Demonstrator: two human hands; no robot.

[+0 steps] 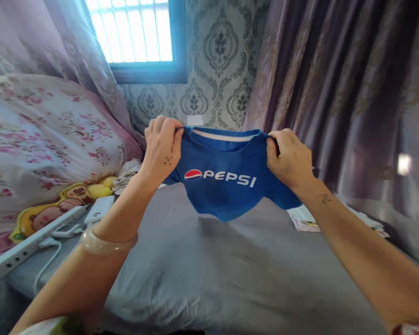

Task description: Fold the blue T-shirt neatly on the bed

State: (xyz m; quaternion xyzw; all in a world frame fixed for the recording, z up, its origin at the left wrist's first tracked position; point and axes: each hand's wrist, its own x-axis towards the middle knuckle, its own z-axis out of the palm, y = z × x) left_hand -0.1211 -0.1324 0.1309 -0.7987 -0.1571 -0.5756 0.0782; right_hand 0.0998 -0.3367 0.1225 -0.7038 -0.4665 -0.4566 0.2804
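A small blue T-shirt (226, 200) with a PEPSI print and a round red, white and blue logo hangs stretched between my hands, above the bed. My left hand (163, 146) pinches its shoulder beside the collar on the left. On the other shoulder, my right hand (289, 156) grips the cloth between thumb and fingers. The printed side faces me, and the white inner neck band shows at the top. Its lower hem droops to a point over the grey sheet. A pale bangle (108, 242) circles my left forearm.
The grey-sheeted bed (195, 279) spreads below. Along the left lie a white power strip (31, 249) with cables, a white charger-like box (99, 209) and a yellow cartoon cushion (49, 209). Folded cloth (302, 219) sits at right, near purple curtains (317, 70).
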